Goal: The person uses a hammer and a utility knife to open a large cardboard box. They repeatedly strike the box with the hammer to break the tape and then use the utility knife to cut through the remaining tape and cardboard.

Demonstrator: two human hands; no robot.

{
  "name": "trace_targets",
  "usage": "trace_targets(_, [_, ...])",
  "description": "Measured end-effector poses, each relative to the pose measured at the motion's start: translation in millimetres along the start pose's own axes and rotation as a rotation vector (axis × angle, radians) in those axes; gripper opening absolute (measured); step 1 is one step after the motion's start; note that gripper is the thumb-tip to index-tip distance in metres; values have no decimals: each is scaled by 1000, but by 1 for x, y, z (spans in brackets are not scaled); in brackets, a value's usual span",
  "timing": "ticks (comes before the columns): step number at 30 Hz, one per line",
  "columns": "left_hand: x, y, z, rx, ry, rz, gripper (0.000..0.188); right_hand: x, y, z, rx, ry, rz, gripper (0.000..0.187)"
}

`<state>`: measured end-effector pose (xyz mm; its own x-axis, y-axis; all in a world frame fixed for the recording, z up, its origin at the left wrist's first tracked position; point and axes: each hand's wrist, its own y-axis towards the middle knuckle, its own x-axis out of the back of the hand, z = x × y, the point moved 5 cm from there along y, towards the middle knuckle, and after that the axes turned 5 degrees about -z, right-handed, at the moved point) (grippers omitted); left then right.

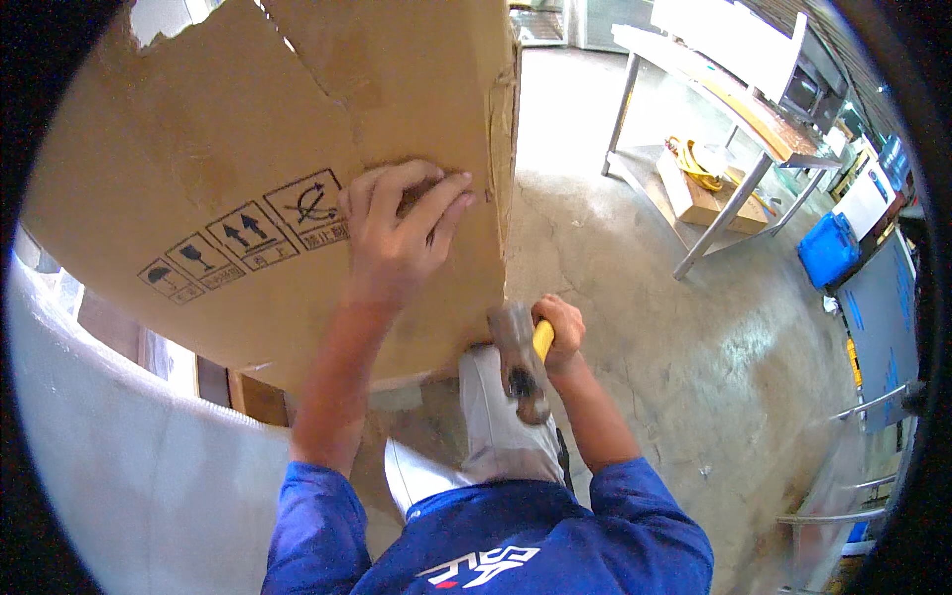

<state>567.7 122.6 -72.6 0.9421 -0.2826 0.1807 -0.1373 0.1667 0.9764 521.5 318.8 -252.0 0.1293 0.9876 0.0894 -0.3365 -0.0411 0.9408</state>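
Observation:
My right hand (560,332) is wrapped round the yellow handle of a hammer (521,357). Its grey metal head, slightly blurred, hangs over my trouser leg, just below the corner of a large cardboard box (397,89). Against the box's printed face rests my left hand (402,213). Its fingers are bent and drawn together, pointing at the box's right edge. Whatever may be between those fingertips is too small to make out. The hammer head is apart from the box and from my left hand.
A metal-legged table (734,99) stands at the far right, with a coiled yellow hose (697,164) and a cardboard carton (709,203) on its lower shelf. Farther right is a blue container (828,250). A pale curved surface (149,466) borders my left side. Metal bars (833,518) stick out at the lower right.

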Motion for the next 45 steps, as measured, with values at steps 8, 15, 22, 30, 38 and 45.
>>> trace_targets(8, [1, 0, -2, 1, -19, 8, 28, -3, 11, -2, -34, -115, -88, 23])
trace_targets(15, [3, 2, -4, 14, -15, -1, 26, -6, 16, -3, -131, -141, -56, 26])
trace_targets(22, [4, 1, -1, -13, -23, 13, 30, 2, 9, -8, 9, -9, -78, 24])
trace_targets(30, [4, 1, 0, -3, -24, 41, 34, 0, 0, -6, -126, -205, -44, 20])
trace_targets(38, [5, 0, 0, 1, -20, 16, 37, -9, -4, -13, -304, -206, -2, 22])
trace_targets(45, [2, -3, 2, 8, -23, 32, 36, -4, 3, -1, -32, -81, -42, 21])
